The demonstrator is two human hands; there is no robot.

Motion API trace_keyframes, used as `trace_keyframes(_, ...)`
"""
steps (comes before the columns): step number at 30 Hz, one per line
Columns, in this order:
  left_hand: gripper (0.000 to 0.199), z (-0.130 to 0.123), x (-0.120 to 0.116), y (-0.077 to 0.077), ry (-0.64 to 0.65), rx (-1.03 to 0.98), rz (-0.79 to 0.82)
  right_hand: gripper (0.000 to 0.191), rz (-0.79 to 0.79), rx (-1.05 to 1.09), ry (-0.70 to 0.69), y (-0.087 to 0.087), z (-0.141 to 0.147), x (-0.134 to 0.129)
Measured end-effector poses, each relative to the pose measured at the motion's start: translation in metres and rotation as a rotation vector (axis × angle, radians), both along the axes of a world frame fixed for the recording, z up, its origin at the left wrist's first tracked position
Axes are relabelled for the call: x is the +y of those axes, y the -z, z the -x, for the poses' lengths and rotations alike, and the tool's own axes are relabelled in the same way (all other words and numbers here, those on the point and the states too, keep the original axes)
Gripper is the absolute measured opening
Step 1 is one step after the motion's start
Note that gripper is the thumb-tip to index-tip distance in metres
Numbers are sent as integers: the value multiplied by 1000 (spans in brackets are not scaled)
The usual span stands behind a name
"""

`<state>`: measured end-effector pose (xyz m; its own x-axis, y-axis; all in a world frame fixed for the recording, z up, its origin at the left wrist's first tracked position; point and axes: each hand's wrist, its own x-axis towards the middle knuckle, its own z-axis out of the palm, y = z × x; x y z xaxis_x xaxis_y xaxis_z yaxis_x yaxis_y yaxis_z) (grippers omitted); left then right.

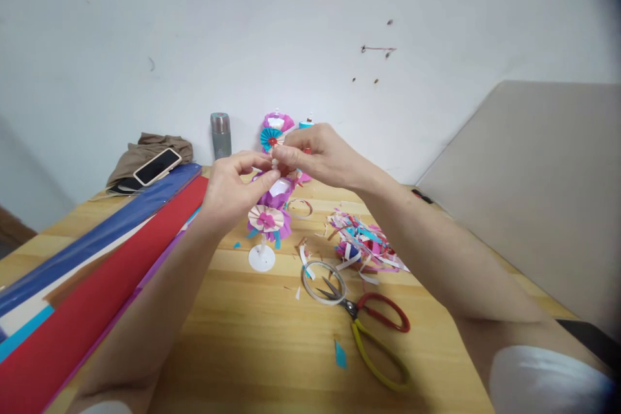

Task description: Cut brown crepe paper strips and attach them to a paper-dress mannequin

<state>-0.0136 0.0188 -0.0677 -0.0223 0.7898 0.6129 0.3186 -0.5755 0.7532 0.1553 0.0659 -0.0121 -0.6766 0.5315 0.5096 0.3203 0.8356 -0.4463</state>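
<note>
A tiered stand on a round white base (262,259) is trimmed with purple crepe paper (272,198) and a pleated cream rosette (266,219) with a pink centre. My left hand (235,184) is closed at the stand's middle, its fingertips pinching a small white part. From the right, my right hand (317,154) meets it, thumb and fingers closed on the same small area. Just above the fingertips shows a blue and cream rosette (272,138) with a red centre. The fingers partly hide the middle of the stand and what they hold.
Red-and-yellow scissors (359,317) and a tape roll (324,283) lie in front. Paper scraps (366,240) heap at the right. Coloured paper sheets (111,272), a phone (158,166), a brown cloth (145,149) and a grey flask (221,136) are at the left.
</note>
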Motion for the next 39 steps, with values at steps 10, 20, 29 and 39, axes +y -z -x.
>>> trace_keyframes(10, 9, 8, -5, -8, -91, 19, 29, 20, -160, -132, 284, -1, -19, 55)
trace_keyframes(20, 13, 17, 0, -5, -141, -20, 38, 12, -84, -37, 437, -4, -23, 64)
trace_keyframes(29, 15, 15, -1, -3, -124, -11, 37, 7, -60, -67, 666, -24, -61, 81)
trace_keyframes(39, 11, 14, 0, 0, -122, 29, 31, 16, -163, -196, 970, -36, -113, 130)
